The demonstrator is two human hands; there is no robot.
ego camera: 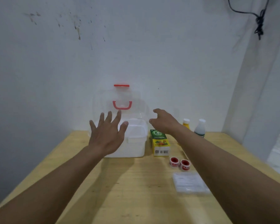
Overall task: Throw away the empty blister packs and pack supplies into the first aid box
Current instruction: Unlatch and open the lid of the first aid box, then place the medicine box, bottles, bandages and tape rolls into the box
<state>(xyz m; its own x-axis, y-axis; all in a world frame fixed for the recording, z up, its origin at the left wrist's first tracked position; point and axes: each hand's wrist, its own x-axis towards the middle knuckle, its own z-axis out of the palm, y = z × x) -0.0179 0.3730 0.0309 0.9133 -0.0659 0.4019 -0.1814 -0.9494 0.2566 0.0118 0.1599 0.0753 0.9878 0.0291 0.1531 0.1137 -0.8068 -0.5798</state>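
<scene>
The white first aid box (136, 143) stands at the far middle of the wooden table, its clear lid (121, 101) with red handle raised against the wall. My left hand (107, 132) hovers over the box's left side, fingers spread, holding nothing. My right hand (163, 121) is just right of the box, fingers loosely curled and empty. A green and yellow carton (160, 143) lies beside the box. Two red and white tape rolls (179, 164) sit nearer me, and a clear flat packet (189, 183) lies in front of them.
A yellow bottle (186, 123) and a white bottle (200, 127) stand at the back right, partly behind my right forearm. The wooden table (136, 191) meets a white wall behind; a white curtain hangs at the right.
</scene>
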